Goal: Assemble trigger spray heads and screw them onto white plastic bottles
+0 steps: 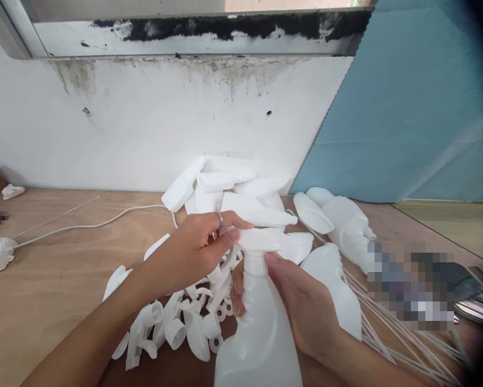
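A white spray bottle (261, 333) stands upright in front of me, its trigger sprayer head (259, 238) seated on the ribbed collar at the neck. My left hand (196, 239) pinches the back end of the sprayer head between thumb and index finger; a ring shows on one finger. Around the bottle's neck and upper body, my right hand (301, 301) is wrapped, thumb near the collar and fingertips showing on the left side. Loose white sprayer parts (185, 317), among them triggers, collars and small washers, lie in a heap left of the bottle.
White empty-looking bottles (253, 209) are piled against the wall, with more bottles (341, 220) to the right. Thin white tubes (390, 328) lie at the right. A white cable (104, 222) crosses the wooden table (43, 301). Blue cloth (406, 107) hangs at the right.
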A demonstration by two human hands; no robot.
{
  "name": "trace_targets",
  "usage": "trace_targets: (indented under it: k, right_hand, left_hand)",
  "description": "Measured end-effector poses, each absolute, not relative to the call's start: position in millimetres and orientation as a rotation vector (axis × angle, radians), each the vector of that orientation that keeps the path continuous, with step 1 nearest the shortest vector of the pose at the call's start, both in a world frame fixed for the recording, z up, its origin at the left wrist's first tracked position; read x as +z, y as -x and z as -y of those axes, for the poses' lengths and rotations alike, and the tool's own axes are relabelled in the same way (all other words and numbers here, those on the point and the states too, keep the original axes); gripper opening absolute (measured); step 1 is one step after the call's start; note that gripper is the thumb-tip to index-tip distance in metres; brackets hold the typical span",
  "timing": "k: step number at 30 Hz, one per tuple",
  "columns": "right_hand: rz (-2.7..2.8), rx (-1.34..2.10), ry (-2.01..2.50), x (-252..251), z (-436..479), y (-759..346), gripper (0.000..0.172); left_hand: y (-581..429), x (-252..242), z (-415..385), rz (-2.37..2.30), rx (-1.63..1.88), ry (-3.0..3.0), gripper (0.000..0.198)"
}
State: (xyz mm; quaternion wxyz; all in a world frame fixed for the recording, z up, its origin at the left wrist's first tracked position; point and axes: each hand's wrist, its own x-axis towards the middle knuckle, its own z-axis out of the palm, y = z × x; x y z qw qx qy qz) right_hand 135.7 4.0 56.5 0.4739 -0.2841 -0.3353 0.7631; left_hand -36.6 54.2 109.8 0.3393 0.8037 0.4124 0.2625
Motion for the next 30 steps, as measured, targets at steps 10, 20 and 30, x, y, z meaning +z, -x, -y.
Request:
trace_targets:
  k: [10,20,30]
  right_hand:
    - [0.896,1.856,0.706,47,-6,-142,0.03]
    - [0.981,1.808,0.771,49,-6,-140,0.04]
    - [0.829,1.972,0.886,57,-23,-160,0.028]
  left_hand:
    - [39,110,-57,-1.084,0.661,-2.116,0.027]
    - [34,107,-54,-1.089,0.655,-2.103,0.03]
    - [49,62,-40,-1.283,1.014,-1.823,0.035]
